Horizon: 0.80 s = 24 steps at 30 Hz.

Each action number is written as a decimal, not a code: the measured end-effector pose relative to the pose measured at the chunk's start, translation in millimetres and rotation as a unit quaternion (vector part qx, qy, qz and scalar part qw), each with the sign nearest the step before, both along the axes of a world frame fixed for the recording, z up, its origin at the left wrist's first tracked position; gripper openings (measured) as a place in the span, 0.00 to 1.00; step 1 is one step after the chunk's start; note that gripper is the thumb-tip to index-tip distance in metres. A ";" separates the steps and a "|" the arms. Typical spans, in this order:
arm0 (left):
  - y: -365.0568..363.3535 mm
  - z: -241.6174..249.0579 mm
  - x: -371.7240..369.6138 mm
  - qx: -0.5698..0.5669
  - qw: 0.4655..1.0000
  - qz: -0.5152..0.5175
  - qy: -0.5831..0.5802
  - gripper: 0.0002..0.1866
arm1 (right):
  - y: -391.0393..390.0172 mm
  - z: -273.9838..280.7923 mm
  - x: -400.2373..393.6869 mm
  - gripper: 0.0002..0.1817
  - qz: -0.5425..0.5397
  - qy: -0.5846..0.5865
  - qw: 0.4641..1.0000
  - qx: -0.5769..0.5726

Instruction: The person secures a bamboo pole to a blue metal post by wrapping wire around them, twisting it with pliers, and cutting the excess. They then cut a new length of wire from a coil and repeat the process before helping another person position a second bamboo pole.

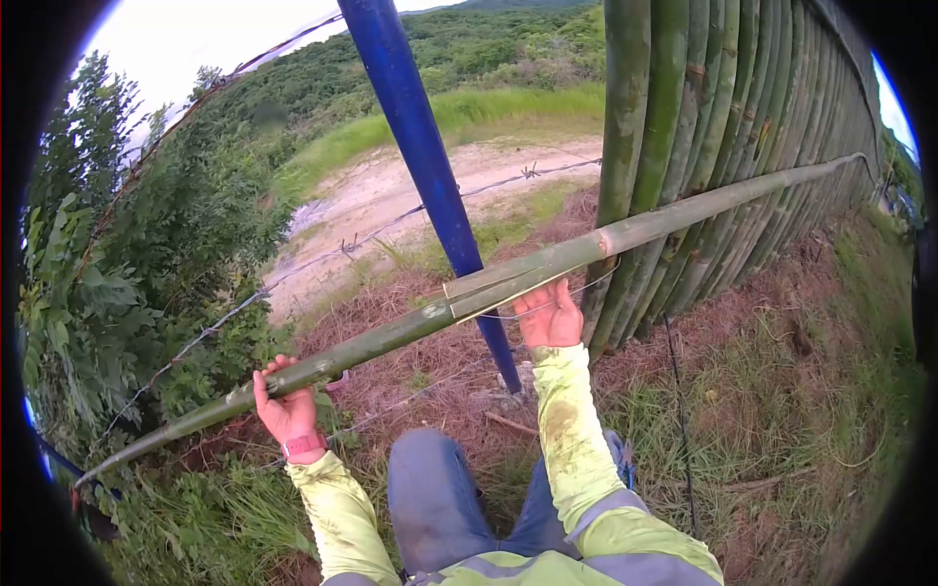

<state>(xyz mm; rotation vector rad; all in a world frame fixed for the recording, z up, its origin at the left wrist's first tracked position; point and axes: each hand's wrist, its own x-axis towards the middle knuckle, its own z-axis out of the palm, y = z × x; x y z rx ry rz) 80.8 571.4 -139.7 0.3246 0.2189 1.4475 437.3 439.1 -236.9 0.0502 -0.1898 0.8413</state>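
A long green bamboo pole [381, 340] slants across the view from lower left to the middle. Its right end meets a split bamboo rail [703, 207], the two overlapping near the blue post. My left hand [286, 402] is closed around the lower part of the pole, fingers wrapped behind it. My right hand [549, 314] is at the overlap, palm turned toward me, its fingers partly hidden behind the bamboo as it grips from below. A thin wire [596, 281] runs across the right palm and loops beside the upright canes.
A blue post [415, 127] stands leaning behind the overlap. Upright bamboo canes [669, 107] form a fence on the right. Barbed wire [225, 322] stretches across the left, beside leafy bushes [147, 254]. A thin dark rod [679, 420] stands in the grass at right.
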 end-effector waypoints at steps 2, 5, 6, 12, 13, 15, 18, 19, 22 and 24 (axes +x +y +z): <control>7.2 0.3 -0.7 0.039 0.999 0.005 0.017 0.08 | -0.1 -2.1 0.5 0.20 0.016 -0.007 1.000 0.009; 14.6 -1.7 5.2 -0.002 1.000 0.017 -0.011 0.08 | 0.8 -0.6 -0.6 0.21 0.011 -0.004 1.000 0.000; 16.6 -4.6 7.0 -0.003 1.000 0.016 -0.011 0.08 | 0.4 -0.2 -0.4 0.21 0.010 -0.004 1.000 -0.001; 17.5 -14.3 23.1 0.242 0.966 0.001 -0.094 0.06 | -2.1 10.2 -5.6 0.23 0.002 -0.015 1.000 0.009; 18.3 -13.0 25.4 0.244 0.965 0.013 -0.092 0.06 | -0.2 6.7 -4.1 0.23 0.003 -0.022 1.000 0.020; 17.8 -11.5 27.1 0.289 0.948 -0.022 -0.129 0.06 | -0.8 10.4 -4.6 0.23 -0.003 -0.015 1.000 0.023; 14.2 -10.2 21.5 0.196 0.976 0.019 -0.093 0.07 | 0.1 6.1 -3.9 0.21 -0.002 -0.024 0.999 0.031; 11.6 -6.7 21.3 0.109 0.991 0.047 -0.057 0.08 | 0.5 7.0 -4.2 0.21 -0.006 -0.026 0.999 0.034; 14.3 -8.3 22.9 0.095 0.994 0.044 -0.027 0.10 | -0.5 11.3 -7.8 0.20 -0.021 -0.027 0.999 0.013; 19.8 -17.4 18.6 0.117 0.992 0.039 -0.030 0.09 | 2.2 12.9 -9.2 0.20 -0.026 -0.034 0.999 0.016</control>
